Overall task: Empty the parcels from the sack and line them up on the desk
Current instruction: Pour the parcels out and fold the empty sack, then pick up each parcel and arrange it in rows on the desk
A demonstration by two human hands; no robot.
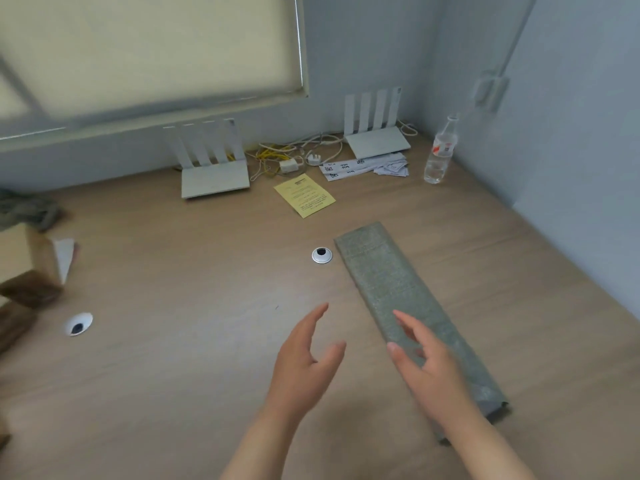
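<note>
Over the near middle of the desk (190, 375), both of your hands are free. Your left hand (304, 358) has straight, relaxed fingers, palm turned inward, and holds nothing. Your right hand (429, 368) is spread and slack too, gripping nothing. The right one lies across the near half of the sack (388, 271); I cannot tell whether its fingertips touch the cloth or hang just above it. The left one is beside the sack's left edge, over bare wood.

The sack is grey-green woven cloth folded flat into 1 long strip. It runs diagonally from the near right toward a cable grommet (321, 255) just off its far-left corner. It lies so flat that I judge it empty, and the fold seems meant to keep it compact and out of your way.

The parcels sit well apart from your hands, at the left edge. There is 1 cardboard box (24, 258) with a white flat piece (65, 254) against its right side, and darker brown shapes below, cut off by the frame. Their number and alignment cannot be judged from here, so lining them up is probably what remains.

Against the back wall stand 2 white routers (211, 168), loose cables (287, 155) and a yellow sheet (304, 199). A water bottle (440, 154) stands in the right corner.
</note>
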